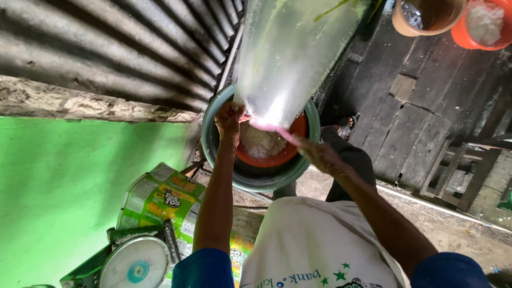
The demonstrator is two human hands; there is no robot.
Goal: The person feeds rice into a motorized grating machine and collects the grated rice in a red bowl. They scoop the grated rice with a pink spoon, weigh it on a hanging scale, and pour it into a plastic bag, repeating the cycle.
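I hold up a large clear plastic bag (290,53), mouth down, over an orange bowl (296,141) of white rice (261,143). The bowl sits inside a dark green basin (256,178). My left hand (229,118) grips the bag's lower left corner at its pink rim. At the lower right, my right hand (320,154) pinches the pink edge of the bag mouth. Both hands hover just above the bowl.
A dial weighing scale (136,264) and a green-yellow printed sack (160,200) lie at the lower left by a green wall (58,202). Corrugated metal sheet (117,48) leans at the upper left. A tan bucket (426,16) and another orange bowl (485,24) stand on dark wooden planks (405,122).
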